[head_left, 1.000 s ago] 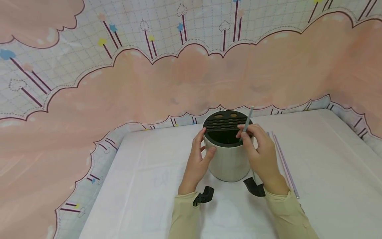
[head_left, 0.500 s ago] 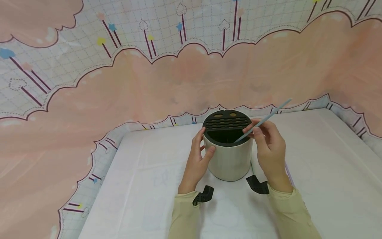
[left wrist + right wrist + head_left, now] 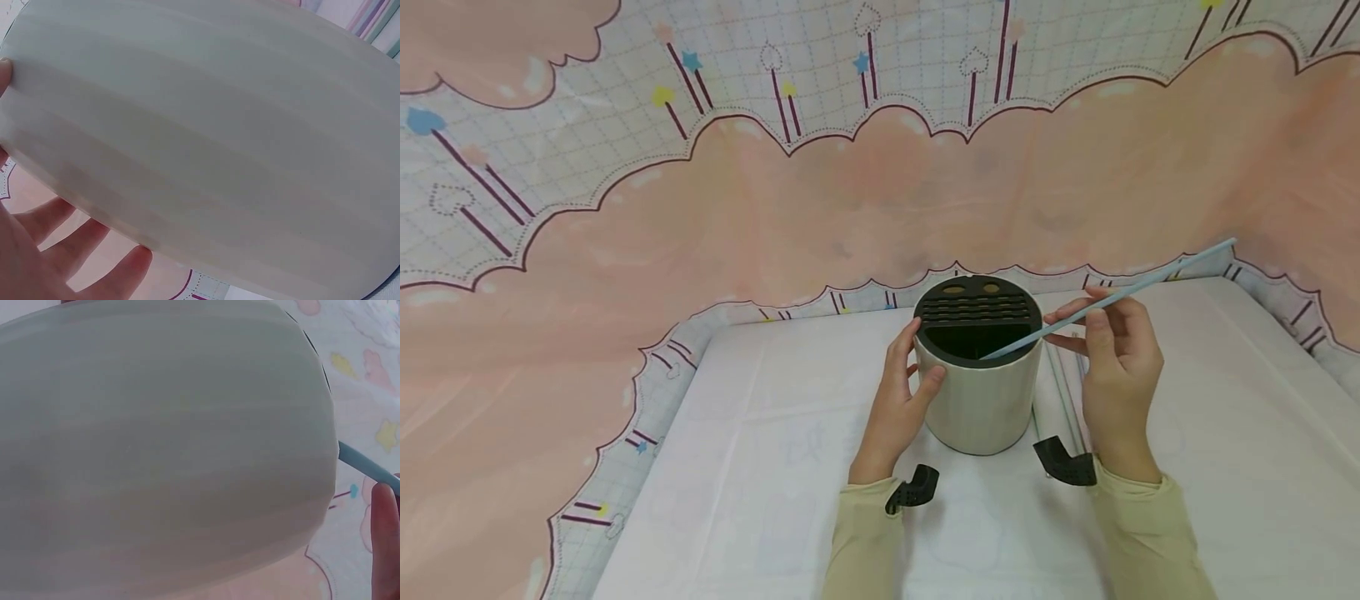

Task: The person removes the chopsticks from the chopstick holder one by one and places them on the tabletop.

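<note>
A pale cylindrical container [image 3: 976,412] with a black slotted top [image 3: 977,308] stands upright on the white table. My left hand [image 3: 891,408] holds its left side, thumb in front; in the left wrist view, fingertips [image 3: 125,269] press against its smooth wall. Right of the container, my right hand [image 3: 1123,375] pinches a long light-blue straw [image 3: 1165,277] between thumb and fingers. The straw slants up to the right, its lower end inside the front opening of the top. In the right wrist view, the thumb [image 3: 384,531] touches the straw beside the container's rim.
Several thin pastel straws [image 3: 1062,392] lie on the table [image 3: 790,442] just right of the container, partly hidden by the right hand. A patterned pink and white cloth [image 3: 820,225] hangs behind the table.
My right hand has moved right and away from the container, drawing out more of the blue straw, which now leans much lower to the right. The left hand and container stay in place.
</note>
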{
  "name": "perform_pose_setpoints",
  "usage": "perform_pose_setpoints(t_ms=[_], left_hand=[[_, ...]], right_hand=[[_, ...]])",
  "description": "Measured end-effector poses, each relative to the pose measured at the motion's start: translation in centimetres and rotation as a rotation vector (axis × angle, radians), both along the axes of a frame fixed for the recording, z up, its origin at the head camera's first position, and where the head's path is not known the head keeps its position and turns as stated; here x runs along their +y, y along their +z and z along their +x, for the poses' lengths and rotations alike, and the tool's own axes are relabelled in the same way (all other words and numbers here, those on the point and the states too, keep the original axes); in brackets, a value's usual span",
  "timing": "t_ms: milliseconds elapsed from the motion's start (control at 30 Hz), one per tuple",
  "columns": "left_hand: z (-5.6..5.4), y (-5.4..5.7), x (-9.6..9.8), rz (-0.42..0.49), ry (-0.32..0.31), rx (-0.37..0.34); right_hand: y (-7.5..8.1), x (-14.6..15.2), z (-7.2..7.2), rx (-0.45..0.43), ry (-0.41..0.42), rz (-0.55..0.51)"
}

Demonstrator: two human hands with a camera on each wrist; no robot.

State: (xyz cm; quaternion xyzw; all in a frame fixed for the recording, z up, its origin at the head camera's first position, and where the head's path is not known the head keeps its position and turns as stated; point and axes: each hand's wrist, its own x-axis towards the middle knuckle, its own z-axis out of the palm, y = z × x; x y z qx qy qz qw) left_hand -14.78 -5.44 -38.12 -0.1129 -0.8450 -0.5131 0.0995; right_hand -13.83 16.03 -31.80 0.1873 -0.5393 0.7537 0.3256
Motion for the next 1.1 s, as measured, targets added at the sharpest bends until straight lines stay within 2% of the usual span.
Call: perform_pose_setpoints(t_ms=[400, 700, 867, 1100], left_hand=[[0.1, -0.1, 0.0, 0.003, 0.001, -0.009], [0.0, -0.1, -0.2, -0.001, -0.014, 0.018], [-0.3, -0.1, -0.2, -0.010, -0.026, 0.040], [-0.5, -0.1, -0.2, -0.015, -0.020, 0.024]], right_hand=[[0.4, 0.2, 0.2, 0.031, 0.035, -0.060], [0.2, 0.2, -0.1, 0.058, 0.104, -0.100], [0.0, -0.3, -0.5, 0.040, 0.121, -0.061], [-0.3, -1.2, -0.6, -0.019, 0.121, 0.109]])
